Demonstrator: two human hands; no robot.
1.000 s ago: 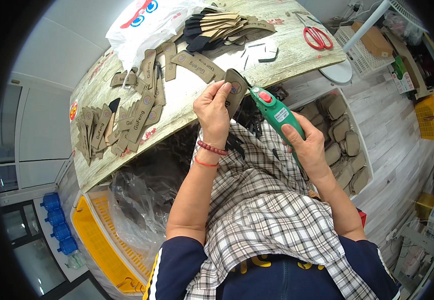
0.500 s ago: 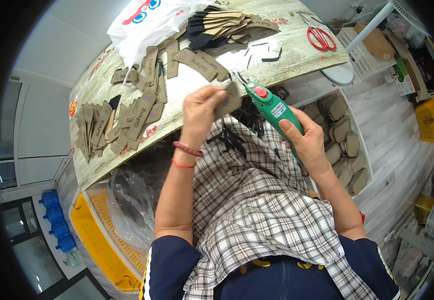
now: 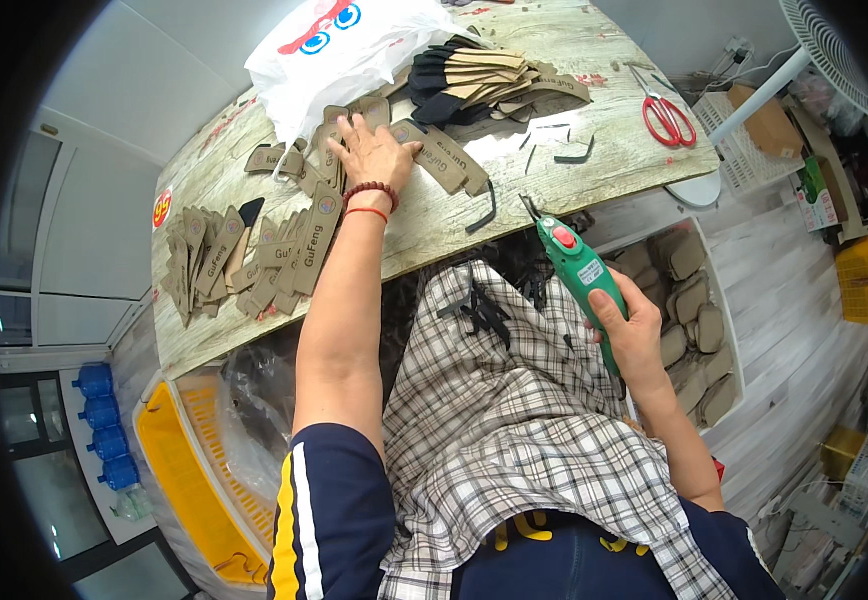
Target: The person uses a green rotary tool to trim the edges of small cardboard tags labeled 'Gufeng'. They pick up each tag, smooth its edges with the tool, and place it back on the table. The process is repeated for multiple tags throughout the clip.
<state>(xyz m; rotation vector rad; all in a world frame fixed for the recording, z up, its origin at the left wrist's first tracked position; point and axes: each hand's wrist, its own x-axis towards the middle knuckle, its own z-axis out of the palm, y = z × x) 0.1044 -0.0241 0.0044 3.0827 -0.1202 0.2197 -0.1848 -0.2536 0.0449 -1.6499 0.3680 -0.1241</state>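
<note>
My left hand (image 3: 374,160) reaches over the table with its fingers spread. It rests on olive-brown fabric strips (image 3: 347,128) with printed lettering. Just right of it lies another strip (image 3: 441,160). In my right hand (image 3: 632,330) is a green pair of electric scissors (image 3: 576,268) with a red button, held off the table's front edge, blades pointing away from me. A thin black trimming (image 3: 486,212) lies near that edge. More strips (image 3: 299,245) lie fanned in piles at the table's left. A bundle of black and beige strips (image 3: 469,80) sits farther back.
A white plastic bag (image 3: 344,60) stands at the back of the wooden table (image 3: 424,235). Red-handled scissors (image 3: 667,118) and black scraps (image 3: 574,152) lie to the right. Below, a white bin (image 3: 729,330) holds brown pieces; a yellow crate (image 3: 174,480) stands left. Plaid cloth (image 3: 524,430) covers my lap.
My left hand has let go of a brown fabric piece and moved away and left onto the strips. A black trimming now lies near the edge. The electric scissors have shifted right and down.
</note>
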